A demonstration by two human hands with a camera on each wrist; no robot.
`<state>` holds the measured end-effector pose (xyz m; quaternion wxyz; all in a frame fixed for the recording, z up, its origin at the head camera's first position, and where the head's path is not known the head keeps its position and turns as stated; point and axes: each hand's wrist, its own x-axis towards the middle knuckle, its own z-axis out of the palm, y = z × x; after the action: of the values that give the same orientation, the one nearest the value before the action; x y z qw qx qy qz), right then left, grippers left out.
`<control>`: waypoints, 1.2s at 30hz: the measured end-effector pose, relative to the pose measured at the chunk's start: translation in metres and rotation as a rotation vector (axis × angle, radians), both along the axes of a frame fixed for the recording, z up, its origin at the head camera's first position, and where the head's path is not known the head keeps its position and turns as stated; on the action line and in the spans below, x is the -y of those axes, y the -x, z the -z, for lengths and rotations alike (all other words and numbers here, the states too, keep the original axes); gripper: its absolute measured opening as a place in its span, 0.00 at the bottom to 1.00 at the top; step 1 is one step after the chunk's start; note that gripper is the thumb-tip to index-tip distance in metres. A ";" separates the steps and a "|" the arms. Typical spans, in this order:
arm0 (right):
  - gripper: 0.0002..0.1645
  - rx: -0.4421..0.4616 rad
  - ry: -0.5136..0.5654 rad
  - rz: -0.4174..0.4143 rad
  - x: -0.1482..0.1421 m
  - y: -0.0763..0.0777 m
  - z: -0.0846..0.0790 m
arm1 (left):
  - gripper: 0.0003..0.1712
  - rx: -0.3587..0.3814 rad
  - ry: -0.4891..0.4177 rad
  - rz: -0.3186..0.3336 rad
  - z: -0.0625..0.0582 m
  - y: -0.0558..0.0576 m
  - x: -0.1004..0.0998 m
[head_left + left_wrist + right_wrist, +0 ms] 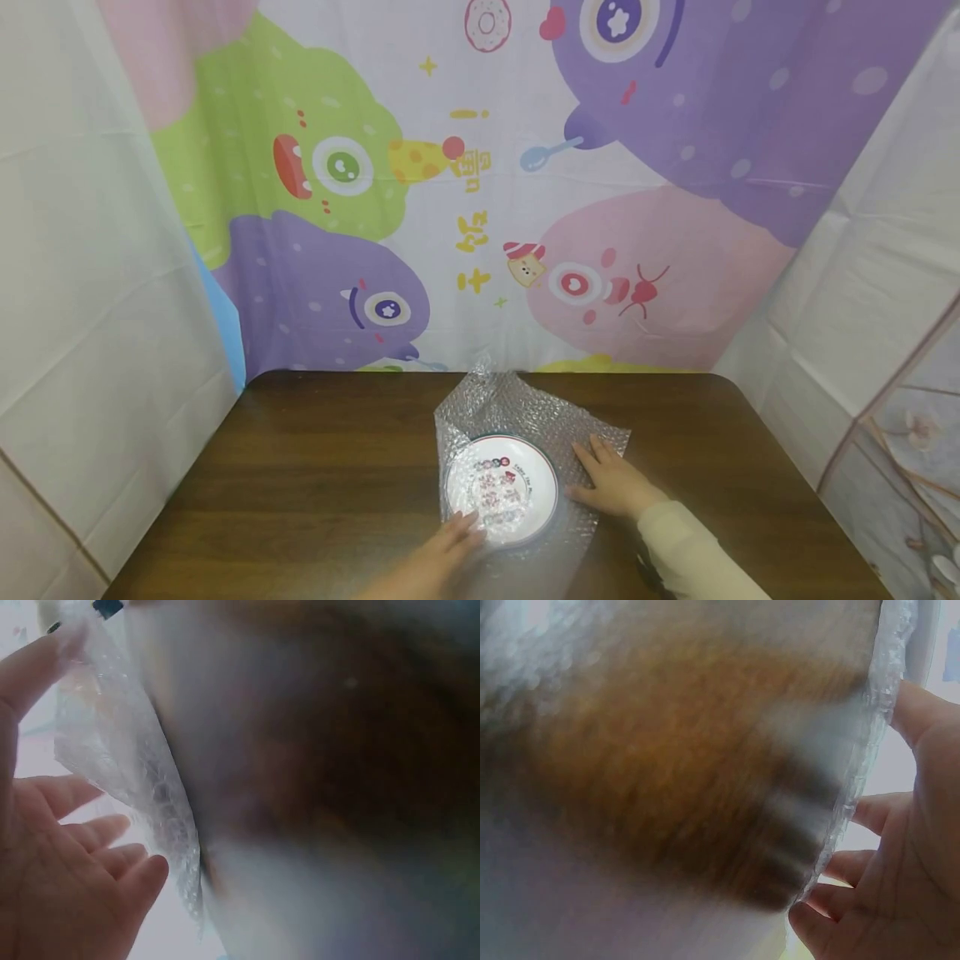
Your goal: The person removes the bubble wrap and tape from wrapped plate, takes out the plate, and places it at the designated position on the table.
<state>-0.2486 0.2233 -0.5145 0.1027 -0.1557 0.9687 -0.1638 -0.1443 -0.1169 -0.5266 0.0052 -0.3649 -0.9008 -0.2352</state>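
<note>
Plate (534, 500) sits in bubble wrap (517, 402) on the table (322, 467), left hand (452, 546) touching at its seven o'clock, right hand (617, 483) at three, both with fingers apart and unclenched, so the barely pinned wrap could spring open.
</note>
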 end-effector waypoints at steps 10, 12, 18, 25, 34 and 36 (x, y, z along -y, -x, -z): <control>0.53 0.004 -0.005 -0.003 0.000 0.003 0.003 | 0.54 -0.009 0.170 -0.029 0.000 -0.008 -0.005; 0.53 0.003 -0.006 0.001 0.000 0.003 0.002 | 0.54 -0.030 0.202 -0.033 0.000 -0.008 -0.007; 0.53 -0.005 -0.014 0.004 0.000 0.001 0.001 | 0.54 -0.160 0.267 -0.029 -0.009 -0.007 -0.010; 0.52 -0.011 -0.011 0.005 0.001 0.000 0.000 | 0.49 -0.280 0.217 -0.037 -0.027 0.000 -0.016; 0.51 -0.012 -0.009 0.007 0.001 0.000 -0.001 | 0.50 -0.103 0.089 -0.124 -0.042 0.007 -0.029; 0.52 -0.013 -0.007 0.008 0.001 0.000 0.000 | 0.50 -0.078 0.093 -0.141 -0.041 0.009 -0.031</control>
<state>-0.2485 0.2225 -0.5142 0.0963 -0.1528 0.9705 -0.1599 -0.1530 -0.0855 -0.4861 0.0401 -0.3094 -0.9333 -0.1776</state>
